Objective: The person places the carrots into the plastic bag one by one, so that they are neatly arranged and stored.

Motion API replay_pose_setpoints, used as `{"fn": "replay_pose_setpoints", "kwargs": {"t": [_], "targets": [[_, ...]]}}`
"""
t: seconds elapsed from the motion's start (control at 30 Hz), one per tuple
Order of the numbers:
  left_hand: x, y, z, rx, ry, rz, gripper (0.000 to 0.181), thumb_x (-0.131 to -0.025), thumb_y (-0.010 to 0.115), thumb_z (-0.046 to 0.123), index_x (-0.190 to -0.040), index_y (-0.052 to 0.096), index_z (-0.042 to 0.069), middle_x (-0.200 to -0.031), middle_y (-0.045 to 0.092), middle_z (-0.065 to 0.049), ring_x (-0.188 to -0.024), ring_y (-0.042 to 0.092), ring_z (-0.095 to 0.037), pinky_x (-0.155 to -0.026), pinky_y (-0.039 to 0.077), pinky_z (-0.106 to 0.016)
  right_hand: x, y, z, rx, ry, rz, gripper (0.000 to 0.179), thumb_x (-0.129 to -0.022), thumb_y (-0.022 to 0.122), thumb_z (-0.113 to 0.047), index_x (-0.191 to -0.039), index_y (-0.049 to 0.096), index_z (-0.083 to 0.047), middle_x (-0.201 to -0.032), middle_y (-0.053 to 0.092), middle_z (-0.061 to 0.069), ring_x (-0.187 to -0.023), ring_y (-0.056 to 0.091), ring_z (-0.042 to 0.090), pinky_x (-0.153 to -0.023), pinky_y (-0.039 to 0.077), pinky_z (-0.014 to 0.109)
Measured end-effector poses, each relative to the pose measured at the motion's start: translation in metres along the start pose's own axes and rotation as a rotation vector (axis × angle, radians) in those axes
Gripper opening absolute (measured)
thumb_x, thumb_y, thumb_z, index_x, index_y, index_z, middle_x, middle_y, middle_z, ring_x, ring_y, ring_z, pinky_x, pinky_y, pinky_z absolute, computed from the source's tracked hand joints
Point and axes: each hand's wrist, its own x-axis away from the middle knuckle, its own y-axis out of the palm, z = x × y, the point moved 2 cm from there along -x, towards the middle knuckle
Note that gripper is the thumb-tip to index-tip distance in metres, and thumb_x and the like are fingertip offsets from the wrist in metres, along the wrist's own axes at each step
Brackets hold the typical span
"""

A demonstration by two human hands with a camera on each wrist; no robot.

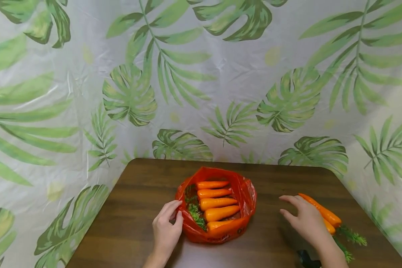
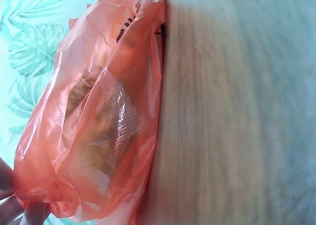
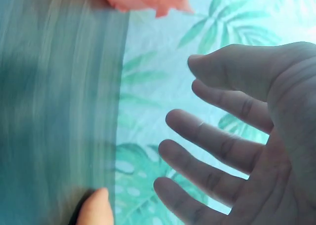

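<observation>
While the left fingers [image 1: 172, 206] pinch the red bag [image 1: 221, 233], the right fingers [image 3: 212, 133] hover, spread apart.

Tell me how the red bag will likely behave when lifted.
The bag should be floppy: its thin plastic looks creased. It will probably sag at the bottom, with several carrots inside. Its wide-open mouth may let carrots slide out if tilted.

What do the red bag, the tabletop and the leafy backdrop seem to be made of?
The red bag: thin, glossy plastic film, by its crinkles, highlights and see-through side. The tabletop: brown wood or wood-look laminate with a soft sheen; the grain leaves that open. The leafy backdrop: probably printed plastic sheeting, shiny, by its creases and glints.
</observation>
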Motion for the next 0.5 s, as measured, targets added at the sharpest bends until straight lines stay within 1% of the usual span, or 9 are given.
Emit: {"fn": "replay_pose_setpoints", "kwargs": {"t": [0.1, 0.17, 0.3, 0.4, 0.5], "targets": [[0.002, -0.001, -0.002, -0.005, -0.023, -0.008, 0.034, -0.080, 0.074, -0.007, -0.110, 0.077, 0.008, -0.112, 0.071, -0.003, -0.095, 0.070, -0.016, -0.072, 0.056, -0.016, 0.003, -0.001, 0.009, 0.001, 0.028, -0.019, 0.044, -0.089, 0.077, -0.029, -0.130, 0.066, -0.017, -0.126, 0.066, 0.012, -0.114, 0.059, 0.042, -0.087, 0.049, 0.062], [0.001, -0.001, -0.003, -0.004, -0.031, -0.013, 0.033, -0.081, 0.074, -0.005, -0.111, 0.077, 0.008, -0.113, 0.071, -0.003, -0.095, 0.070, -0.016, -0.073, 0.056, -0.016, 0.005, -0.004, 0.015, 0.003, 0.054, -0.026, 0.045, -0.091, 0.075, -0.033, -0.131, 0.064, -0.016, -0.128, 0.065, 0.014, -0.116, 0.057, 0.044, -0.086, 0.048, 0.064], [-0.003, 0.000, -0.004, 0.004, -0.036, -0.021, 0.031, -0.083, 0.073, -0.003, -0.113, 0.076, 0.008, -0.114, 0.070, -0.002, -0.097, 0.069, -0.015, -0.076, 0.056, -0.016, 0.007, -0.012, 0.025, 0.004, 0.097, -0.010, 0.050, -0.093, 0.071, -0.043, -0.133, 0.063, -0.015, -0.127, 0.063, 0.018, -0.113, 0.057, 0.047, -0.081, 0.048, 0.065], [-0.003, 0.000, -0.004, 0.011, -0.020, -0.013, 0.032, -0.083, 0.073, -0.005, -0.112, 0.076, 0.007, -0.114, 0.071, -0.003, -0.097, 0.070, -0.017, -0.076, 0.056, -0.017, 0.009, -0.016, 0.030, 0.010, 0.112, 0.002, 0.053, -0.093, 0.069, -0.047, -0.134, 0.062, -0.013, -0.125, 0.063, 0.020, -0.111, 0.057, 0.049, -0.081, 0.048, 0.067], [0.000, -0.001, -0.004, 0.020, -0.002, 0.002, 0.033, -0.081, 0.073, -0.008, -0.111, 0.076, 0.006, -0.112, 0.071, -0.005, -0.096, 0.070, -0.019, -0.074, 0.058, -0.021, 0.011, -0.016, 0.035, 0.032, 0.135, -0.014, 0.055, -0.093, 0.069, -0.046, -0.136, 0.061, -0.011, -0.125, 0.062, 0.022, -0.111, 0.056, 0.051, -0.080, 0.047, 0.068]]}}
